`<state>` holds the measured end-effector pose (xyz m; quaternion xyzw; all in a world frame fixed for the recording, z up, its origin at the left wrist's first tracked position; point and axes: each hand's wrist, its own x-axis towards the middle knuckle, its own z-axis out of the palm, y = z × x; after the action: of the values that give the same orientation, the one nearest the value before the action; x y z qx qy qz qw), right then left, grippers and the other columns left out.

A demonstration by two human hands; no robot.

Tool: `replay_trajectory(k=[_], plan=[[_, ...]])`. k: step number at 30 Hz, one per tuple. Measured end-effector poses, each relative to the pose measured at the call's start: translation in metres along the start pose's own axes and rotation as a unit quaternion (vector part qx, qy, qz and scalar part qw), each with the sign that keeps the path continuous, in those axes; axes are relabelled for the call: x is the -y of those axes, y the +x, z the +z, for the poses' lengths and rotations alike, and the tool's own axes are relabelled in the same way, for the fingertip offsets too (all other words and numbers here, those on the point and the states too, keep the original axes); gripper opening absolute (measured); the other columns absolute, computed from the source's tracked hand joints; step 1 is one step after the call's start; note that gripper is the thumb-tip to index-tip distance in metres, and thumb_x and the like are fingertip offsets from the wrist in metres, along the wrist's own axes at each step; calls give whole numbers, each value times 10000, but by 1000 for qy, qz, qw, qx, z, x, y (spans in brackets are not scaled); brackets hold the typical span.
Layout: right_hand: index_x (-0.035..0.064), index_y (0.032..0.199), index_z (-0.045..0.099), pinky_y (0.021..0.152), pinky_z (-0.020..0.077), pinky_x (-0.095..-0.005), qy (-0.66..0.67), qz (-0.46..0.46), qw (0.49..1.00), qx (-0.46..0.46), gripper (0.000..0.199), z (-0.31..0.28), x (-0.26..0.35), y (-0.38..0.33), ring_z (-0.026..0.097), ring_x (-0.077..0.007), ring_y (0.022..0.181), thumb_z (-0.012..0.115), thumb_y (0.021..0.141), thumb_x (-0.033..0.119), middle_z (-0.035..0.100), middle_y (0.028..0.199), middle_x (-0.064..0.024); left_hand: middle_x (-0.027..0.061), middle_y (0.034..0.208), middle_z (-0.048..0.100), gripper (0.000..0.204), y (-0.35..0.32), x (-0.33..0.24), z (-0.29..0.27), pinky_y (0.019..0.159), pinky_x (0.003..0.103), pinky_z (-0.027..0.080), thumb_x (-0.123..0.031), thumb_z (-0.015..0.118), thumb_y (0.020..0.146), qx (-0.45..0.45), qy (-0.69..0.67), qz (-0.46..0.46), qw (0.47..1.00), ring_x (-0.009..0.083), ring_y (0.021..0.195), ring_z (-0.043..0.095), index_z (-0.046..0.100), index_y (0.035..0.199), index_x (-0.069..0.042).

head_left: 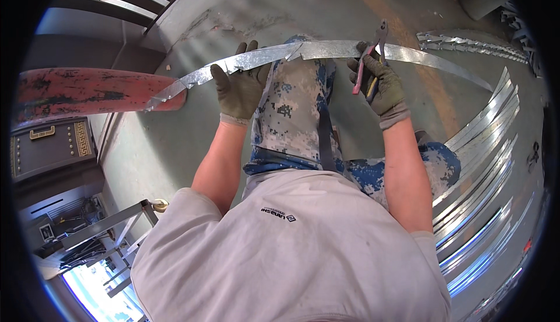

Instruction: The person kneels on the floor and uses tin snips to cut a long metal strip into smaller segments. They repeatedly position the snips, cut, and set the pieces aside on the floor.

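My gloved right hand (385, 87) clenched red-handled metal pliers (382, 35); my loosely spread left hand (240, 93) steadied a long silvery metal strip (332, 49), notched leftward, apparently uncut rightward.

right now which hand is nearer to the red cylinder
Left. The left hand is just right of the red cylinder, apart from it; the right hand, with the pliers, is farther right.

Grey-green floor (344, 16), 1 orange stripe (438, 95), 1 red column (87, 88), dark slats (99, 8)
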<state>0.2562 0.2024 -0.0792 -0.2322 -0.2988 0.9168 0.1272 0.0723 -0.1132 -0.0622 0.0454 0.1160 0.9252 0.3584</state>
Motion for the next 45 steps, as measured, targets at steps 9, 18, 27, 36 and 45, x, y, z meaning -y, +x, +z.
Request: replay_trajectory(k=[9, 18, 27, 36, 45], plan=[[39, 1527, 633, 875, 677, -433, -23, 44, 999, -7, 455, 8, 4, -17, 784, -291, 1167, 720, 1098, 164, 747, 1358, -109, 196, 1688, 533, 507, -4, 51, 19, 1375, 687, 255, -348, 695, 1117, -58, -12, -22, 998, 469, 1615, 405, 617, 1571, -136], [-9, 1542, 566, 946, 679, -441, -77, 142, 983, 86, 494, 30, -2, -78, 786, -338, 1190, 711, 1091, 133, 757, 1380, -203, 258, 1584, 570, 386, 35, 63, 21, 1187, 775, 512, -371, 578, 1178, -164, 140, 10, 976, 539, 1435, 588, 541, 1405, -61], [-3, 1508, 606, 1026, 655, -414, -16, 277, 951, 139, 464, 58, -72, -102, 774, -344, 1243, 731, 1078, 119, 757, 1397, -210, 280, 1597, 574, 432, 37, 64, 6, 1099, 593, 641, -387, 501, 1207, -159, 134, 5, 978, 471, 1353, 668, 493, 1465, -41], [-19, 1512, 625, 982, 678, -405, -8, 265, 955, 131, 464, 65, -74, -98, 794, -289, 1190, 724, 1074, 102, 781, 1352, -184, 261, 1582, 610, 388, 39, 61, 1, 1008, 500, 685, -367, 551, 1193, -180, 128, 3, 975, 416, 1311, 706, 546, 1429, -60], [-17, 1474, 648, 925, 710, -447, 35, 278, 950, 140, 422, 67, -73, -89, 812, -301, 1128, 719, 1076, 103, 787, 1316, -196, 250, 1559, 635, 373, 36, 61, 4, 1011, 472, 690, -367, 515, 1207, -173, 133, -6, 976, 394, 1311, 712, 551, 1416, -60]])
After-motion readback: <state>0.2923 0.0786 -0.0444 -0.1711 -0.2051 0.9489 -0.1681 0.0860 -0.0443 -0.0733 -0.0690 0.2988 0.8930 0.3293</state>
